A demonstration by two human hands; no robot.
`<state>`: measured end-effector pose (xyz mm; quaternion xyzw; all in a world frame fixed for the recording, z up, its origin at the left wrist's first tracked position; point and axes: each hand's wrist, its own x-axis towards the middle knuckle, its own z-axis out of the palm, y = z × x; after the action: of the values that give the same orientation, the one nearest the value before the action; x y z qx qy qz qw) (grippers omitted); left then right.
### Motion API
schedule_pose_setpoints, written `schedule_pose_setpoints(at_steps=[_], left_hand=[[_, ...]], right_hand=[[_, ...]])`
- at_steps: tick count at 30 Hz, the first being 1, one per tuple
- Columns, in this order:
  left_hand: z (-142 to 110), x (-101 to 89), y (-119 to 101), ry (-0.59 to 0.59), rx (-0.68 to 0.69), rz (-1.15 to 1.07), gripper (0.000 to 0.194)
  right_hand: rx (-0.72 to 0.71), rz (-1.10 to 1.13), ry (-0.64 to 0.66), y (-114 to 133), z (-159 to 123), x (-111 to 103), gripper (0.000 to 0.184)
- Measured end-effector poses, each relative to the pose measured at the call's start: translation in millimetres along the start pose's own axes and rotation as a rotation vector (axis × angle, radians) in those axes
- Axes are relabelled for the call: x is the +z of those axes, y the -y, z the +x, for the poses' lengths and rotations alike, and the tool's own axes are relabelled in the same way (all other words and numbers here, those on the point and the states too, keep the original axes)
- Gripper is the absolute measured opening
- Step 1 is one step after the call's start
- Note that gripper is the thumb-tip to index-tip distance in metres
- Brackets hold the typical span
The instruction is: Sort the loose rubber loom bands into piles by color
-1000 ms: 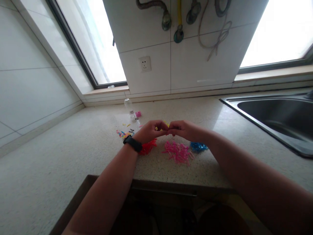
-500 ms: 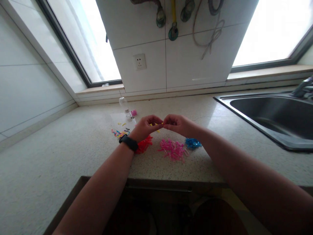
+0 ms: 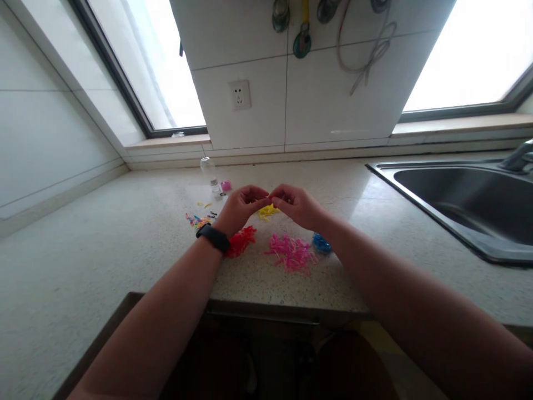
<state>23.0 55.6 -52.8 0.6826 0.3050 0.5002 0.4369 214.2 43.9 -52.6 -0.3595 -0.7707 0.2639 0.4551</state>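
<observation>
My left hand [image 3: 240, 206] and my right hand [image 3: 295, 204] meet at the fingertips above the counter, each in a pinch. Whatever sits between their fingers is too small to make out. Just below the fingertips lies a pile of yellow bands [image 3: 267, 212]. A red pile [image 3: 241, 242] is by my left wrist, which wears a black watch. Nearer the front edge is a pink pile [image 3: 290, 253] of small loops. Partly behind my right forearm is a blue pile [image 3: 321, 243]. Mixed coloured pieces [image 3: 199, 220] lie left of my left hand.
A clear bottle [image 3: 209, 175] and a pink piece [image 3: 225, 185] stand at the back left of the counter [image 3: 104, 250]. A steel sink [image 3: 425, 216] is set in on the right. On the tiled wall are a socket [image 3: 240, 95] and pipe valves [image 3: 302, 41].
My joined hands have shifted slightly left, and more of the yellow pile shows beneath them. The whole view has tilted a little downward. Both hands remain pinched together.
</observation>
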Motion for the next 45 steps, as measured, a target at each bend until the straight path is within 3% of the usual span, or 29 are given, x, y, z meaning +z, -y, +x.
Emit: schedule_pose_setpoints(at_steps=[8,12,16,20,24,27,29,32,38,40,42,45], left_hand=[[-6,5.8,-13,0.037,-0.086,-0.091,0.026],[-4,3.5,-12,-0.032,-0.097,-0.115,0.025],[-1,-4.2,-8,-0.134,-0.07,-0.201,0.024],[-1,-10.3,-6,-0.222,-0.053,-0.266,0.023],[-1,-14.3,-9,-0.303,-0.062,-0.353,0.024],[-1,-17.7,-12,-0.346,-0.076,-0.417,0.024],[-1,-19.9,-13,-0.367,-0.075,-0.439,0.023],[-2,-23.1,-13,-0.405,-0.062,-0.417,0.024],[-9,-40.1,-18,-0.566,-0.031,-0.147,0.029],[-20,-51.1,-23,-0.591,-0.028,0.034,0.029],[-37,-62.8,-26,-0.538,-0.066,0.3,0.031],[-72,-77.2,-28,-0.322,-0.121,0.772,0.028]], right_hand=[[0.081,0.222,-0.078,20,-13,-6,0.024],[0.14,0.193,-0.213,7,-8,-21,0.024],[0.143,-0.004,-0.303,-20,-2,-27,0.017],[0.134,-0.18,-0.196,-34,-2,-24,0.016],[-0.015,-0.4,-0.005,-31,-3,-21,0.016],[-0.029,-0.524,0.137,-28,-2,-23,0.023],[0.0,-0.548,0.137,-29,-1,-26,0.029],[0.002,-0.492,0.031,-33,-1,-32,0.033],[-0.006,-0.322,-0.275,-39,-6,-47,0.032],[0.012,-0.331,-0.306,-39,-8,-49,0.032],[0.008,-0.404,-0.213,-37,-8,-48,0.032],[0.002,-0.563,0.043,-32,-7,-42,0.032]])
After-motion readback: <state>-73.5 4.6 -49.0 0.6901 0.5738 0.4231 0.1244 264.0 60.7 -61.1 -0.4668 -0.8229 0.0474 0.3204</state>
